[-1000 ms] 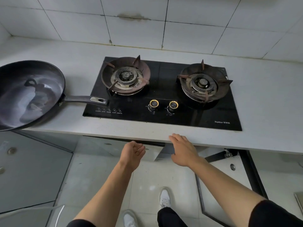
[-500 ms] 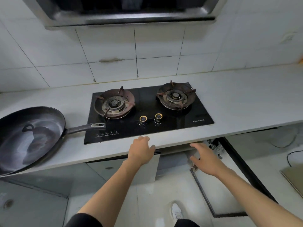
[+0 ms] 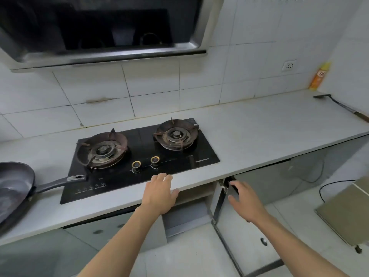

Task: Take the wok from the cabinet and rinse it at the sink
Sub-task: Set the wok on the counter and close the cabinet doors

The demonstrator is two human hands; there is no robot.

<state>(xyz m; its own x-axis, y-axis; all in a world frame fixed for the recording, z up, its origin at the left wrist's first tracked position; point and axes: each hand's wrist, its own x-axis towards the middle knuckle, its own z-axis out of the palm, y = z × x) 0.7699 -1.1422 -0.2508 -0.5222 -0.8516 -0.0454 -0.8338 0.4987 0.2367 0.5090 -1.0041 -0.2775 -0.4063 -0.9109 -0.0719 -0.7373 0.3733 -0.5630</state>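
Note:
A dark wok (image 3: 14, 188) with a long handle (image 3: 61, 181) lies on the white counter at the far left, partly cut off by the frame edge. My left hand (image 3: 159, 193) rests flat on the counter's front edge, just before the stove, fingers straight. My right hand (image 3: 244, 199) reaches toward the top edge of an open cabinet door (image 3: 247, 238) under the counter, fingers spread and holding nothing. No sink is in view.
A black two-burner gas stove (image 3: 143, 154) is set into the counter (image 3: 259, 128), under a range hood (image 3: 103, 31). A spatula (image 3: 339, 105) and an orange bottle (image 3: 319, 76) are at the far right. A flat board (image 3: 345, 214) lies on the floor.
The view has risen and swung right, bringing the hood and right counter into sight. My left hand moved up onto the counter edge. My right hand moved right toward the open cabinet door.

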